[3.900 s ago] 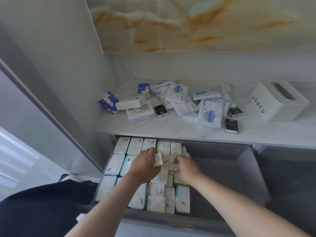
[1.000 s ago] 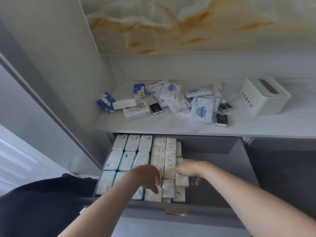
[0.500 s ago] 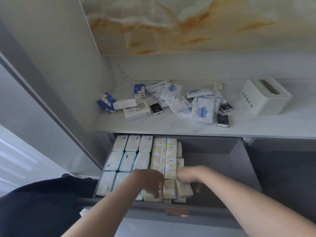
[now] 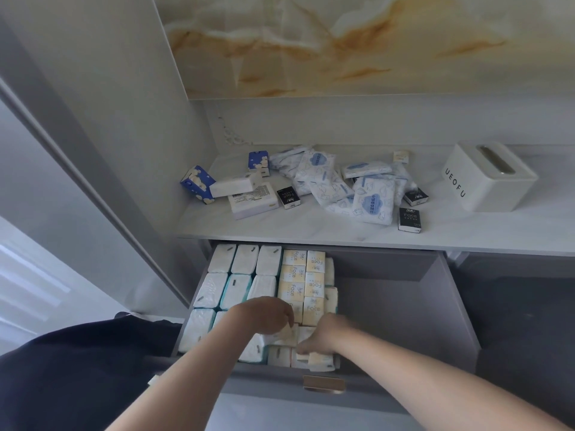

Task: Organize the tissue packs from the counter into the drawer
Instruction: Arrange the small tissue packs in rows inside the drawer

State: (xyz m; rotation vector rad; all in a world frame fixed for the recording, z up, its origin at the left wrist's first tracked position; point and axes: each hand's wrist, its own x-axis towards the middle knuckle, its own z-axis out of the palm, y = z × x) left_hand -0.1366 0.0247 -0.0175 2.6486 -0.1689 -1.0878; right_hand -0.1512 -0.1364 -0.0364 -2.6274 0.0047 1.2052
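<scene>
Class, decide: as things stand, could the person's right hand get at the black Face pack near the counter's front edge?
Probably yes. The black Face pack lies uncovered at the counter edge, just above the open drawer where the right hand works; nothing stands between them.

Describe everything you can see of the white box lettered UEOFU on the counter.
The white box is a rectangular tissue holder, smooth and matte, seemingly plastic. Dark letters UEOFU run along one side. Its top has a long rounded slot; no tissue sticks out. It stands upright, angled, on the counter, at its right end. Nothing touches it; a black pack lies apart to its left.
</scene>
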